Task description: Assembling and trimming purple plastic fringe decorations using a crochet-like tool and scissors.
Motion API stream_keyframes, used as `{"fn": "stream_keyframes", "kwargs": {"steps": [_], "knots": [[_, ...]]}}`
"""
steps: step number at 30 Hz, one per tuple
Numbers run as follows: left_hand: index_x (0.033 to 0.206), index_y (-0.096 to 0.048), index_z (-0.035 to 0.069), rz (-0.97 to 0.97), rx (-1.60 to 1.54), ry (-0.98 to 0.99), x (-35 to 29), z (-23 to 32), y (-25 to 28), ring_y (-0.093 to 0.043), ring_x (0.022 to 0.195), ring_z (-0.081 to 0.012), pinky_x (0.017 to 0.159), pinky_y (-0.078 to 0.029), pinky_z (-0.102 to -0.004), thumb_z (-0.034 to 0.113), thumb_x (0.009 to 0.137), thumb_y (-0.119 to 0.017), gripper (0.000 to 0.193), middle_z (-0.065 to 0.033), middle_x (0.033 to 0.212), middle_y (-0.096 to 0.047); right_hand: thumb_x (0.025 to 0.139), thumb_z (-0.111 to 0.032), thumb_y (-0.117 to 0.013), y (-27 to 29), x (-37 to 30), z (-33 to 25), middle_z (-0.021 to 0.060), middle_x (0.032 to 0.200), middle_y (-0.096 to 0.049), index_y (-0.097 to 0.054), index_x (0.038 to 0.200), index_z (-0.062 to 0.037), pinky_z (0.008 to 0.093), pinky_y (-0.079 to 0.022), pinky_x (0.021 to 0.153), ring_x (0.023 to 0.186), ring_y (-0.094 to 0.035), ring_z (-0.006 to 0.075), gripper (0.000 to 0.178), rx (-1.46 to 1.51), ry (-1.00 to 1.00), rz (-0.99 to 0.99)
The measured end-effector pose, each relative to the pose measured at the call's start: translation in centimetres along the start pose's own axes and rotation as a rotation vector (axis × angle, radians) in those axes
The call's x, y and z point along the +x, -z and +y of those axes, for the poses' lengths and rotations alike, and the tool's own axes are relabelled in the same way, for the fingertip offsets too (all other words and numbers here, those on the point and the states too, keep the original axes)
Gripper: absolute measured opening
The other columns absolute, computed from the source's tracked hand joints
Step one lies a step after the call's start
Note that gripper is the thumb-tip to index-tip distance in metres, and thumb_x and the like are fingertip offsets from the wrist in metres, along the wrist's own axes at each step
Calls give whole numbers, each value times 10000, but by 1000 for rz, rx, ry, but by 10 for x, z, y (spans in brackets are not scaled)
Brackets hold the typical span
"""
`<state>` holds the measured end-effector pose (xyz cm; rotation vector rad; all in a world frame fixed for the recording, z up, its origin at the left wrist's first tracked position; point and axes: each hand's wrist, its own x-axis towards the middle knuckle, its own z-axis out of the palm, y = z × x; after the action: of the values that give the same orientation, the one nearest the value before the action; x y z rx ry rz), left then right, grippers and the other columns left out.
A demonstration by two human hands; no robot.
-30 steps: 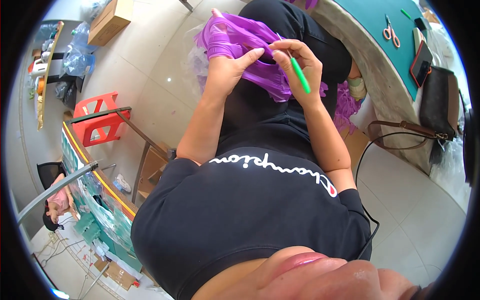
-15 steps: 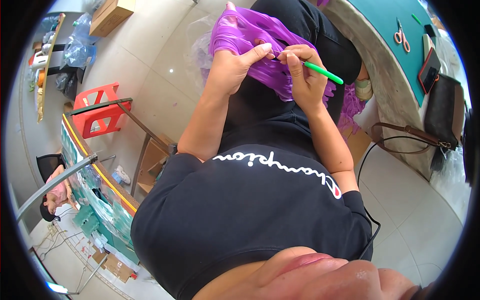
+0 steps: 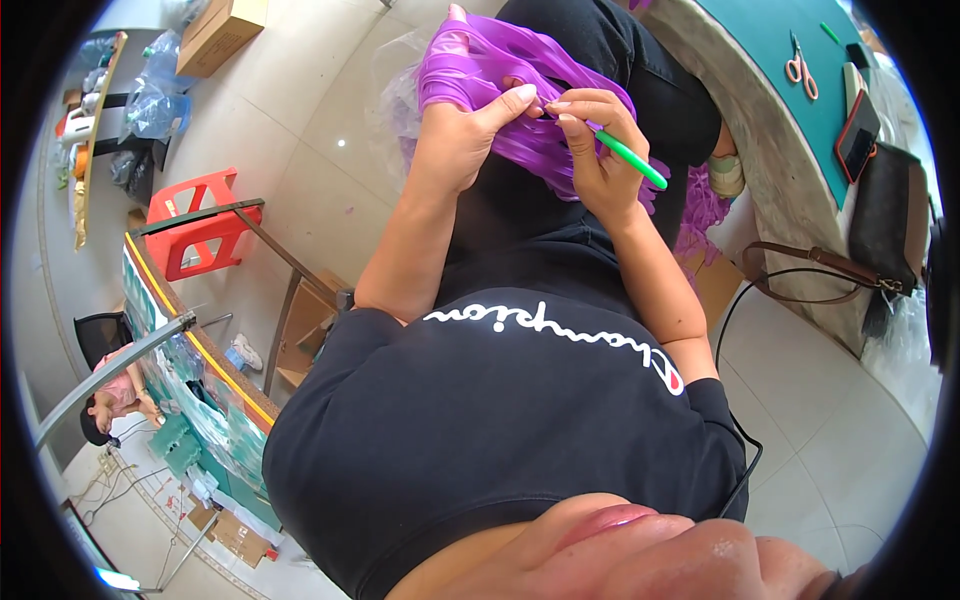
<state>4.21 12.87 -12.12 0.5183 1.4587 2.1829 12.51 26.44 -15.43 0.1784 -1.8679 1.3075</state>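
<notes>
Glossy purple ribbon (image 3: 530, 60) is wound in many loops around my left hand (image 3: 462, 145) and drapes over my lap. My left thumb and forefinger are pinched together on a bit of the ribbon. Facing it, my right hand (image 3: 602, 150) grips a slim green-handled tool (image 3: 635, 162), with the handle sticking out toward the lower right. The tool's tip is at the left fingertips, too small to make out. The two hands nearly touch.
A green-topped table (image 3: 765, 60) at the right bears scissors (image 3: 800, 70) and a phone (image 3: 857, 145). A dark bag (image 3: 885, 220) hangs by its edge. More purple ribbon (image 3: 703, 210) lies below. A red stool (image 3: 200, 220) and a seated person (image 3: 115, 390) are at the left.
The green handle has shifted slightly left and down, tilting more steeply. My right fingers have moved a little left, closer to the left hand, which stays nearly still.
</notes>
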Motion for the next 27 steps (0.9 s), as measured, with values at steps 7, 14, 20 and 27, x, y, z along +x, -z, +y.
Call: {"fn": "stream_keyframes", "kwargs": {"steps": [7, 14, 20, 27], "knots": [[1496, -92, 50, 43, 10, 2, 0, 1, -3, -627, 775, -152, 701, -556, -284, -80, 825, -628, 868, -75, 884, -587, 845, -58, -676, 2, 1, -9, 130, 871, -648, -639, 897, -11, 289, -493, 703, 797, -628, 225, 79, -137, 21, -50], [1453, -214, 27, 18, 89, -61, -2, 3, -1, -616, 779, -131, 711, -535, -260, -79, 824, -632, 763, -53, 875, -582, 888, -60, -624, 15, 10, -4, 109, 826, -634, -639, 906, -1, 274, -479, 707, 747, -604, 188, 64, -361, -22, -304], [1344, -336, -3, -20, 99, 46, 0, 8, -3, -613, 768, -119, 722, -532, -258, -64, 817, -651, 618, -42, 882, -592, 957, -89, -544, 19, 14, -6, 92, 906, -659, -587, 953, 34, 253, -480, 774, 823, -597, 114, 131, 293, -401, -44], [1173, -475, 1, -59, 201, -46, 2, -1, 2, -595, 791, -112, 755, -498, -253, -17, 780, -717, 462, -31, 866, -597, 860, -14, -666, 14, 17, -2, 88, 878, -644, -401, 764, -53, 220, -460, 718, 787, -542, 82, 285, 232, -471, -94]]}}
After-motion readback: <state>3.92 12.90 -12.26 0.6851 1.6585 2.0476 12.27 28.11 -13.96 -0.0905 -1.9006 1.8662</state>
